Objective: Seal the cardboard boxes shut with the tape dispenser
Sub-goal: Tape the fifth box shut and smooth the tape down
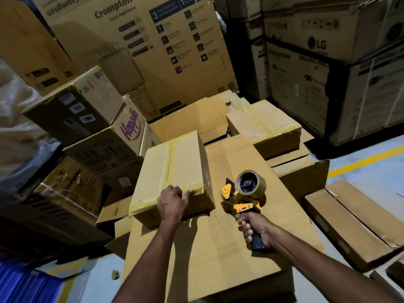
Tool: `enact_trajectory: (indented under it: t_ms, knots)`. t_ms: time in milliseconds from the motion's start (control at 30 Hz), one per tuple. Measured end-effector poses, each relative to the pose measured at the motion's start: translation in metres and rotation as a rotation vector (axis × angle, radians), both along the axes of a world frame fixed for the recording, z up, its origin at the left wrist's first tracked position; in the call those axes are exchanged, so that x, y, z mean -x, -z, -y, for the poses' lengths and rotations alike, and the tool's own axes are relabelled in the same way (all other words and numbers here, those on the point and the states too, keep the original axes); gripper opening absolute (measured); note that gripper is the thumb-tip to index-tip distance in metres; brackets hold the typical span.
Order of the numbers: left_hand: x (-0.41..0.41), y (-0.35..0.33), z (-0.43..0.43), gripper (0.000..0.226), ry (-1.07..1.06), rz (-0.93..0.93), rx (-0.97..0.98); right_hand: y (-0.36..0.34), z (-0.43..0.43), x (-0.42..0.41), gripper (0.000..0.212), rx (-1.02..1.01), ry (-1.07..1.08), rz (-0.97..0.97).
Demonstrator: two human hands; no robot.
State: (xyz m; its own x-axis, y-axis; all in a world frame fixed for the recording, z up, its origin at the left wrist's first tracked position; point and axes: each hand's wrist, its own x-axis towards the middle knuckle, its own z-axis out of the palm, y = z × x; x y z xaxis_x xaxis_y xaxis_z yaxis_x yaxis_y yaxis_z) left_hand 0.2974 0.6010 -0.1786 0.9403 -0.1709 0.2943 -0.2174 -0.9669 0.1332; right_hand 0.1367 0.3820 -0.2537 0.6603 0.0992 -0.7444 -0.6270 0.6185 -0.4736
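- We see a large flat cardboard sheet (218, 248) spread as the work surface in the middle of the scene.
- On its far left part lies the near box (175, 167), long axis running near to far, a tape strip along its top.
- The far box (262, 125), taped, sits well apart to the far right.
- The tape dispenser (244, 193) is right of the near box, handle pointing near, roll far, blade end facing left.
- Our right hand (254, 231) grips its handle.
- Our left hand (172, 202) curls over the near box's near top edge.

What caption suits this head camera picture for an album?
The left hand grips a taped cardboard box; the right hand holds a yellow tape dispenser beside it.
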Motion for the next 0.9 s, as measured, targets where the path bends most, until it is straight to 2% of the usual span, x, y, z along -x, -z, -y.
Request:
enact_trajectory:
  t_ms: [167, 233, 300, 367, 433, 500, 567, 600, 633, 733, 833, 900]
  knots:
    - [-0.001, -0.004, -0.003, 0.052, 0.03, -0.05, -0.051, -0.007, 0.009, -0.027, 0.036, -0.162, 0.166, 0.067]
    - [0.002, -0.003, -0.007, 0.049, 0.056, -0.048, -0.058, -0.005, 0.011, -0.031, 0.032, -0.164, 0.19, 0.065]
    - [0.005, 0.0, -0.011, 0.047, 0.081, -0.038, -0.065, -0.004, 0.011, -0.029, 0.029, -0.118, 0.134, 0.057]
    - [0.009, 0.001, -0.012, 0.047, 0.099, -0.035, -0.059, -0.006, 0.012, -0.023, 0.038, -0.007, -0.012, 0.013]
    - [0.011, 0.001, -0.015, 0.048, 0.131, -0.044, -0.072, -0.014, 0.013, -0.017, 0.067, 0.262, -0.254, -0.021]
    - [0.01, 0.001, -0.02, 0.049, 0.177, -0.058, -0.078, -0.025, 0.012, -0.014, 0.085, 0.718, -0.422, 0.018]
    - [0.009, -0.003, -0.025, 0.047, 0.222, -0.057, -0.056, -0.034, 0.011, -0.018, 0.084, 1.305, -0.469, 0.131]
    - [0.008, -0.005, -0.026, 0.043, 0.237, -0.042, -0.031, -0.038, 0.009, -0.023, 0.08, 1.485, -0.411, 0.209]
    - [0.007, -0.006, -0.025, 0.039, 0.248, -0.023, -0.004, -0.042, 0.006, -0.029, 0.075, 1.553, -0.32, 0.311]
    - [0.009, -0.008, -0.016, 0.03, 0.283, -0.002, 0.076, -0.047, -0.013, -0.052, 0.053, 1.489, -0.178, 0.594]
    - [0.007, -0.008, -0.006, 0.029, 0.292, -0.025, 0.095, -0.048, -0.032, -0.07, 0.033, 1.35, -0.187, 0.686]
    - [0.003, -0.006, -0.007, 0.029, 0.275, -0.028, 0.103, -0.047, -0.045, -0.078, 0.032, 1.253, -0.149, 0.697]
